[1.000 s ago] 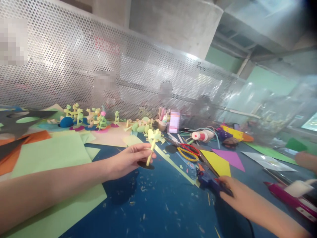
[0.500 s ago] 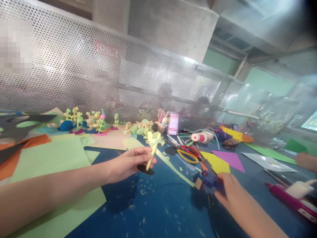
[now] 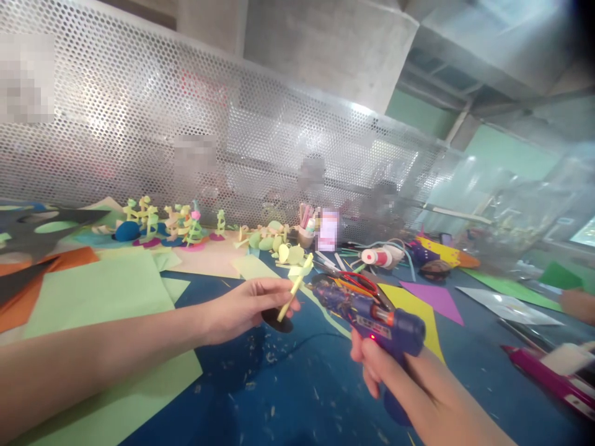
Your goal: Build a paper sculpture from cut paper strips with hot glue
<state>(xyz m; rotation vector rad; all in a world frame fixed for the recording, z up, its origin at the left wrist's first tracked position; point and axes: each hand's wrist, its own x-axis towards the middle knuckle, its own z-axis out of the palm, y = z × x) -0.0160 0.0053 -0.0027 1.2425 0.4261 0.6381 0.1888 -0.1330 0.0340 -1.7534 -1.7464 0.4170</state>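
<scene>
Between the fingers of my left hand [image 3: 246,308] is a small paper figure [image 3: 294,291], a pale yellow stem with leaf-like pieces on top and a dark round base. It is held tilted above the blue table. My right hand [image 3: 395,371] is wrapped round the grip of a blue hot glue gun [image 3: 367,313] with a glowing red light. The gun's nozzle points left, close to the paper figure's upper part; I cannot tell whether they touch. Red-handled scissors [image 3: 360,282] lie partly hidden behind the gun.
Light green paper sheets [image 3: 102,291] lie under my left forearm. Several small paper figures [image 3: 149,220] stand at the back left. Yellow paper [image 3: 413,303], purple paper [image 3: 434,301] and a magenta tool [image 3: 548,378] are on the right. Another person's hand [image 3: 579,303] shows at the right edge.
My right hand has lifted the glue gun and turned it upright, its nozzle now toward the paper figure. The left hand has shifted slightly right with the figure, which leans more.
</scene>
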